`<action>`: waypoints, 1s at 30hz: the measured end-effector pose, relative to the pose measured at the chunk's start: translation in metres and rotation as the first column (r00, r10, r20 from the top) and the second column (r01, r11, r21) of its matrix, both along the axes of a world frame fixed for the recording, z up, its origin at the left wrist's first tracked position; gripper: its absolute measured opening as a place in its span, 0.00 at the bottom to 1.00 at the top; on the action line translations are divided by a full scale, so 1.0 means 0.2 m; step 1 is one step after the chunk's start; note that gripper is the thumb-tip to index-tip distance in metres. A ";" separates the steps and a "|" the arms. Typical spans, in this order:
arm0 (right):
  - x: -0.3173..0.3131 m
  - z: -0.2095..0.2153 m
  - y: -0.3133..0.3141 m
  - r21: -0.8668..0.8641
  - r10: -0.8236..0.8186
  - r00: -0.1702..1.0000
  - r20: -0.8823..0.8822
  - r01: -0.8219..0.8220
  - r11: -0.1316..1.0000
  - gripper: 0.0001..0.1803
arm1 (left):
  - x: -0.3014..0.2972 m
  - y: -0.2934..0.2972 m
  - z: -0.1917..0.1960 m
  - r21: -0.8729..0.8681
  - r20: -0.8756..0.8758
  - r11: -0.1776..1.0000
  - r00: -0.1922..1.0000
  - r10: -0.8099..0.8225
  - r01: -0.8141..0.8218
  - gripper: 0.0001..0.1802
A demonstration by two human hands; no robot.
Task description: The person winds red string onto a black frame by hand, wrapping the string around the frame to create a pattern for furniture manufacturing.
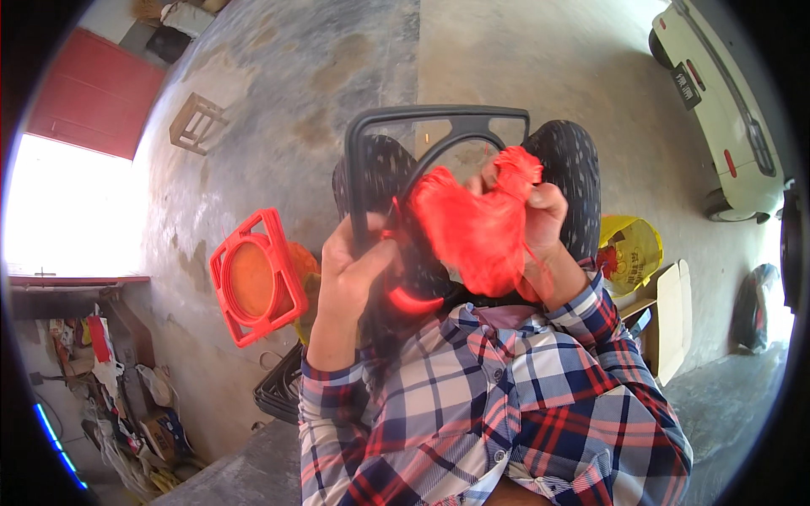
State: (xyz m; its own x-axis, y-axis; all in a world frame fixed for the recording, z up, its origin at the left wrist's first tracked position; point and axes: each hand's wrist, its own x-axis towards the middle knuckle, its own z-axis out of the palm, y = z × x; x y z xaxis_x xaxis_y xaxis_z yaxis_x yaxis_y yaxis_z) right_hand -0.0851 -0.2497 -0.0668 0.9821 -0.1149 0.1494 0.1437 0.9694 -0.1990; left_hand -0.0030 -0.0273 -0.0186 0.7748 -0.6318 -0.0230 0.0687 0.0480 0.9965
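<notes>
Over my lap stands a black square plastic frame (439,112) with a round inner ring. My left hand (359,266) is closed round its left side, and red strand wraps the ring beside that hand. A thick, fluffy bundle of red yarn (472,228) hangs across the ring's right part, smeared by motion. My right hand (547,215) grips the bundle near its bunched upper end; some of its fingers are hidden behind the yarn. A loose strand trails down by my right wrist.
At my left sit red square frames (285,257) with an orange middle, and black frames (278,392) below them. On the right are a yellow bag (637,253), a cardboard box (673,325) and a dark plastic bag (755,308). A wooden stool (197,122) and a pale vehicle (717,101) stand farther off.
</notes>
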 end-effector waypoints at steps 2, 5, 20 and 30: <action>-0.05 0.16 0.06 -0.040 0.036 0.998 0.052 -0.034 0.999 0.27 | 0.01 -0.01 0.00 0.011 -0.142 1.000 0.990 0.009 -0.008 0.16; -0.04 0.10 0.06 -0.331 0.204 0.969 0.142 -0.148 0.932 0.26 | 0.03 -0.02 -0.03 -0.069 -0.010 0.997 0.999 0.031 -0.032 0.23; 0.05 -0.02 -0.12 -0.040 -0.027 0.952 -0.304 0.016 0.999 0.19 | 0.03 -0.01 -0.04 -0.018 -0.101 0.990 0.985 0.138 -0.141 0.09; 0.15 0.27 0.04 -0.870 -0.250 0.962 -0.113 0.026 0.492 0.17 | -0.02 -0.13 0.10 0.141 0.558 0.988 0.830 -0.024 -0.067 0.17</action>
